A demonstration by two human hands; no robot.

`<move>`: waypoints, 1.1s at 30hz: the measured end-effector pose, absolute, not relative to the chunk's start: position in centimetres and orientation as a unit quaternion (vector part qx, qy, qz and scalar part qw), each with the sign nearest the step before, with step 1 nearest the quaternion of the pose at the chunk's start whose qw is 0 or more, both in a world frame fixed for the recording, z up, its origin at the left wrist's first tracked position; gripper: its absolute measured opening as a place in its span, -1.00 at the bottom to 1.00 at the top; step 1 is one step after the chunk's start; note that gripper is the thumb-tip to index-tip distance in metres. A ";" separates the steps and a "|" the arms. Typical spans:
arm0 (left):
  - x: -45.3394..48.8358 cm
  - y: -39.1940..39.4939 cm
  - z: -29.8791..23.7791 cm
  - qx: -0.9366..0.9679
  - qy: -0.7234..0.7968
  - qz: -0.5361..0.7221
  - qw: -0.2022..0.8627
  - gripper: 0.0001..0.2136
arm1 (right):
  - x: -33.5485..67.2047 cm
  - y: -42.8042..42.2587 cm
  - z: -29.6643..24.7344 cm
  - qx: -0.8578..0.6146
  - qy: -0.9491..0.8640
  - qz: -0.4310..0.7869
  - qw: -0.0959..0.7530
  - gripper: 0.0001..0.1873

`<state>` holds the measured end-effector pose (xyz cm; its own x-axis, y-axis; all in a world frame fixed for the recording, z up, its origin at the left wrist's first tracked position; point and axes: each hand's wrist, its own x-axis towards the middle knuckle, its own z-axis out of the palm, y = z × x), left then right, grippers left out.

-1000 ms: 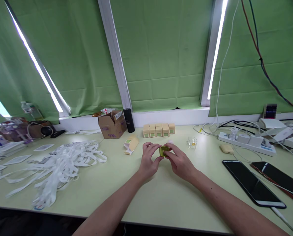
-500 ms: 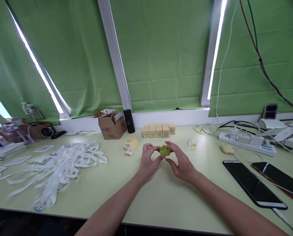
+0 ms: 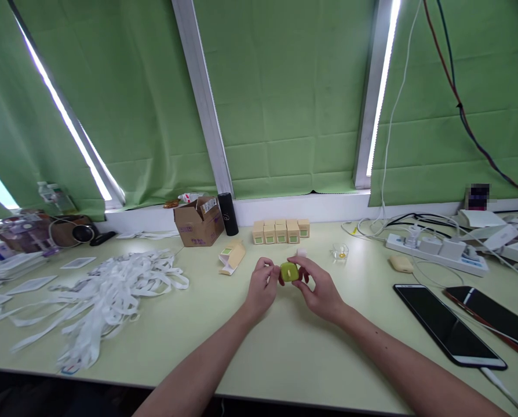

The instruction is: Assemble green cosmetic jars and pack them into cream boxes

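Both my hands meet over the middle of the pale green table [image 3: 285, 347]. Between them is a small yellow-green case [image 3: 289, 271], squarish with rounded corners. My right hand [image 3: 320, 289] pinches it from the right with thumb and fingers. My left hand [image 3: 261, 286] has its fingers curled against the case's left side. A tiny white piece [image 3: 301, 252] lies on the table just behind my right hand. Farther back stands a row of small beige boxes [image 3: 280, 230] with green labels, and an opened beige box [image 3: 232, 257] lies on its side to the left.
A heap of white lanyards [image 3: 106, 292] covers the left of the table. A brown carton [image 3: 199, 220] and a black cylinder [image 3: 228, 213] stand by the window sill. On the right lie two dark phones [image 3: 448, 324], a power strip [image 3: 437, 252] with cables, a beige case [image 3: 401, 264] and a clear dish [image 3: 340, 251].
The green case was open like a clamshell half a second ago; now it looks closed and my hands have drawn in tighter around it.
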<state>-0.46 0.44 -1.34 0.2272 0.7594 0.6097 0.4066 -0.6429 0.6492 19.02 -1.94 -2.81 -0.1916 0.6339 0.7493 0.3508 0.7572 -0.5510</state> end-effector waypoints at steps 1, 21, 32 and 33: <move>-0.5 0.4 -1.3 0.762 0.379 0.498 0.167 -0.58 | 19.1 -1.9 -2.7 -0.331 -0.752 0.148 0.551 -0.53; -0.8 1.6 -1.1 0.699 0.382 0.539 0.273 -0.59 | 20.8 0.7 -3.2 -0.493 -0.657 0.182 0.540 -0.66; -1.1 2.7 -1.5 0.570 0.351 0.580 0.465 -0.46 | 21.3 5.9 -3.3 -0.634 -0.695 0.074 0.330 -0.39; -1.1 2.7 -1.6 0.567 0.354 0.582 0.462 -0.45 | 21.1 6.3 -3.1 -0.632 -0.697 0.078 0.329 -0.39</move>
<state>-1.10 2.70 -1.60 0.0714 0.9401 0.3335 -0.1366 -0.3219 0.9369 21.13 6.35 -3.12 0.0158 0.9330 0.3594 0.8304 0.1880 -0.5245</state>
